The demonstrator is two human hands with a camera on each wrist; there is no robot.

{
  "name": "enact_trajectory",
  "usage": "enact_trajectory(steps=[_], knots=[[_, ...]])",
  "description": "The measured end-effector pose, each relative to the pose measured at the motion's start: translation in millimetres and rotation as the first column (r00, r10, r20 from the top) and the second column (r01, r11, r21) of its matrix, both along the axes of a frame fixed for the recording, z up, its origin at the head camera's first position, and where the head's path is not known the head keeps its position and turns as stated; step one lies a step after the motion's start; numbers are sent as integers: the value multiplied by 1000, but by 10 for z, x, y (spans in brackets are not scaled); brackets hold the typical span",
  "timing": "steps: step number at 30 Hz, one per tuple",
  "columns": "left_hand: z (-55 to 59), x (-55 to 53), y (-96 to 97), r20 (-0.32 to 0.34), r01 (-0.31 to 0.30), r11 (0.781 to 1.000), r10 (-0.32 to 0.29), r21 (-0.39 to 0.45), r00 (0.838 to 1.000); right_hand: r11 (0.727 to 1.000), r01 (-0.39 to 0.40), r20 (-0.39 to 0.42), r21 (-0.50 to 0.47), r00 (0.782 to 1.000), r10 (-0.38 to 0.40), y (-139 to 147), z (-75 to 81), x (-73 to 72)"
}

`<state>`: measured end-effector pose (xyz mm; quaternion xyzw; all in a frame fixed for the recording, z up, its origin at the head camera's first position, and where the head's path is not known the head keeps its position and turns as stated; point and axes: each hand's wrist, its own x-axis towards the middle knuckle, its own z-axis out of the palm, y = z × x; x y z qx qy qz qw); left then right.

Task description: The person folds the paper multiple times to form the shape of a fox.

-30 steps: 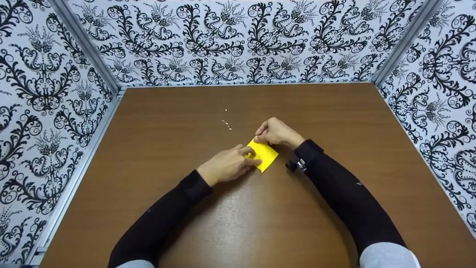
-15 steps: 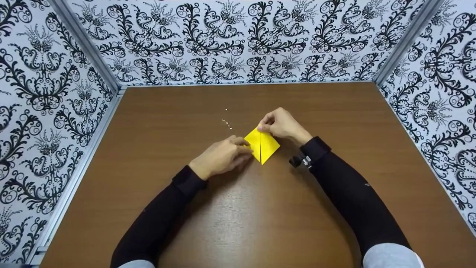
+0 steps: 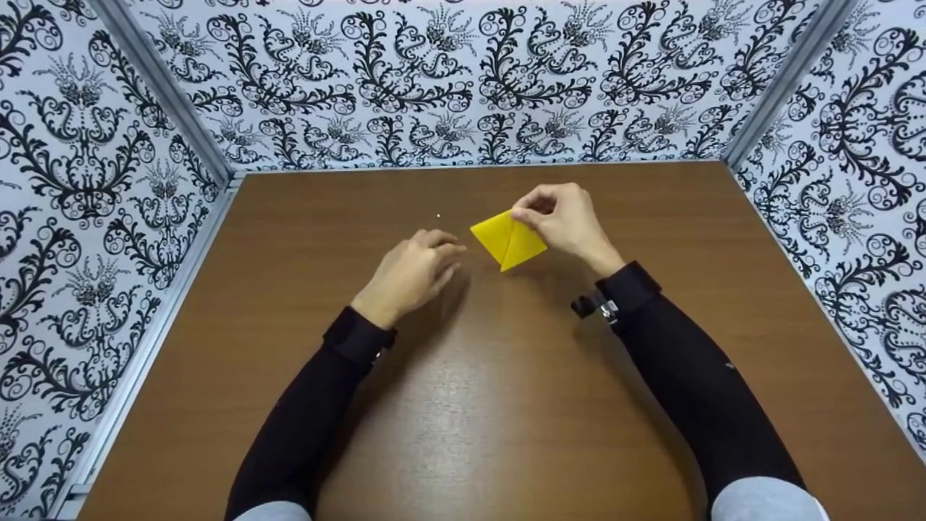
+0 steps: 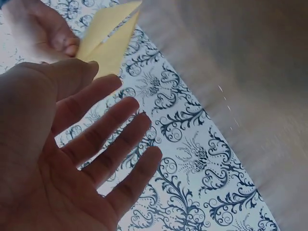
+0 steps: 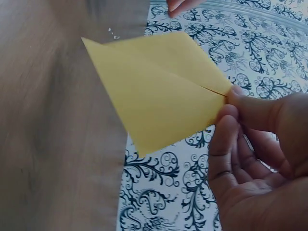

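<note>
A folded sheet of yellow paper (image 3: 499, 239) hangs from my right hand (image 3: 571, 224), whose thumb and fingers pinch its upper corner. It is diamond-shaped, and two flaps meet along a middle line. In the right wrist view the paper (image 5: 159, 91) shows that fold seam running to the pinched corner, with a loose point at the far end. My left hand (image 3: 412, 275) is just left of the paper, apart from it, its fingers loosely extended. The left wrist view shows the palm of my left hand (image 4: 86, 134) with fingers spread and nothing held.
The brown wooden table (image 3: 463, 405) spreads under both hands. A tiny bright speck (image 3: 438, 215) shows on it, behind my left hand. Black-and-white patterned walls (image 3: 463, 87) enclose the back and both sides, with metal posts at the corners.
My left hand has let go of the paper and drawn back to the left. My right hand has lifted the paper up and away from me, and its two flaps now show.
</note>
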<state>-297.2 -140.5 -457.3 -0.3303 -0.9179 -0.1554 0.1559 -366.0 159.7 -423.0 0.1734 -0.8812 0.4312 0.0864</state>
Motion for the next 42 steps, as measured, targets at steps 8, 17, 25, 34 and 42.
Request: enact_trajectory(steps=[8, 17, 25, 34, 42], knots=[[-28, -127, -4, -1, -93, 995, 93, -26, 996, 997, -34, -260, -67, 965, 16, -12, -31, 111], [-38, -249, 24, 49, -177, 982, 181, -72, 982, 992, -106, -407, 65, 905, 123, -67, -138, 234], [-79, -290, 15, 93, -199, 977, 206, -80, 974, 965, -115, -464, 236, 859, 216, -75, -302, 362], [-119, -286, -65, 109, -221, 972, 229, -80, 967, 915, -187, -445, 357, 827, 343, -66, -379, 549], [-126, -298, -78, 126, -232, 968, 244, -99, 962, 856, -266, -290, 443, 861, 418, -67, -452, 700]])
